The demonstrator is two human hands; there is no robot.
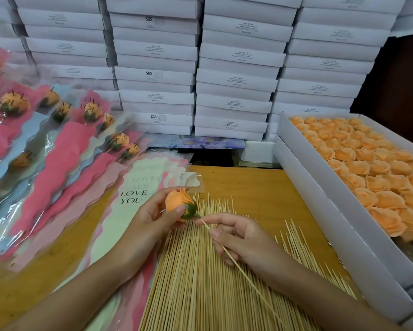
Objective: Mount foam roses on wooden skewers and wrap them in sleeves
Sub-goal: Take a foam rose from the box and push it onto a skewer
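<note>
Now gripping an orange foam rose [176,201] in the left hand [150,218], pinching a skewer [253,285] against its green base with the right hand [239,237], above the table [260,187].

an orange foam rose [178,203] with a green calyx sits tilted in the left hand [150,218], bloom up-left, stem end down-right. a thin wooden skewer [239,266], pinched in the right hand [239,235], meets the green base with its tip and slants down to the right. beneath it a loose pile of skewers [196,271] lies spread out. flat sleeves [133,194] printed "love you" lie stacked just left of the pile. wrapped roses [57,144] fan out further left. more orange blooms [358,163] fill the white box [320,211] at right.
</note>
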